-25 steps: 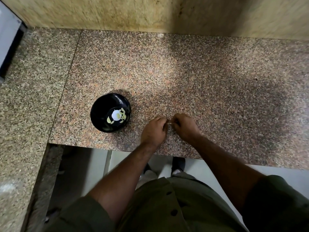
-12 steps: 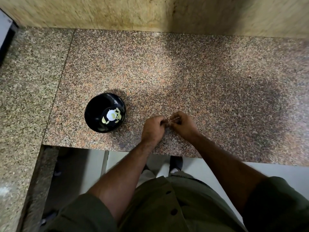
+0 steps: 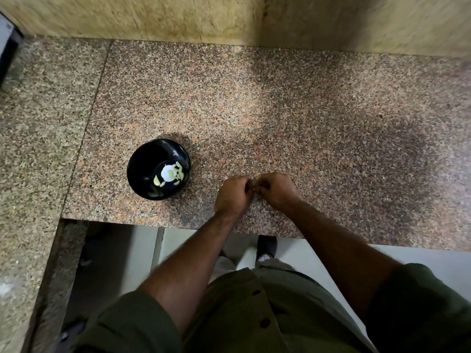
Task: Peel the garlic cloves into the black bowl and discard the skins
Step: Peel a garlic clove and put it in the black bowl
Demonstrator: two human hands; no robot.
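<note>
A black bowl (image 3: 142,161) stands on the granite counter to the left of my hands, with several pale peeled garlic cloves (image 3: 169,174) in its bottom. My left hand (image 3: 233,193) and my right hand (image 3: 276,189) meet over the counter near its front edge, fingers curled and fingertips pressed together around something small. That small thing, which I take for a garlic clove, is hidden by the fingers. Both hands sit about one bowl's width to the right of the bowl.
The speckled granite counter (image 3: 305,110) runs back to a beige stone wall (image 3: 229,19). A second slab (image 3: 38,123) joins it at the left, with a dark object (image 3: 7,54) at the far left edge. Below the front edge are my feet on the light floor (image 3: 265,250).
My hands stay joined at the fingertips and keep working the small item; a pale sliver seen between them half a second ago is now hidden. The camera view shifted slightly.
</note>
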